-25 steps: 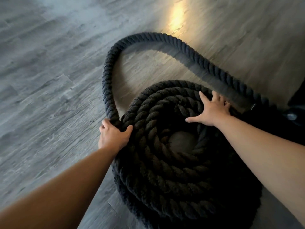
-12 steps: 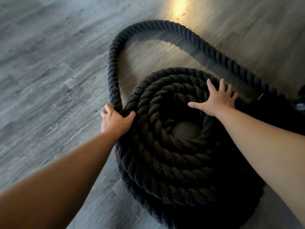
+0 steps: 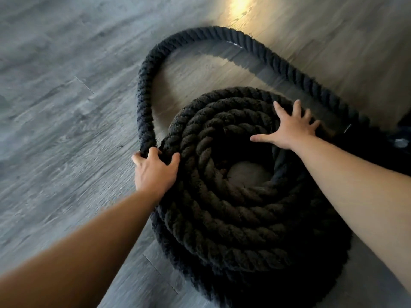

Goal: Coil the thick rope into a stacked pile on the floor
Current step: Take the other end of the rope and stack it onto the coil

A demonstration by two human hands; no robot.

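Thick black rope piled on a grey plank floor

The floor point(image 3: 55, 112) is grey wood-grain planks, with a warm patch of light point(image 3: 241, 7) at the far edge. The rope point(image 3: 145, 92) is stacked in a round pile point(image 3: 233, 232) in front of me, with bare floor showing through its centre. A loose length arcs out from the pile's left side and round behind it. My left hand point(image 3: 155, 172) grips that length beside the pile, fingers point(image 3: 153, 153) curled round it. My right hand point(image 3: 289, 130) lies flat on the top ring, fingers spread
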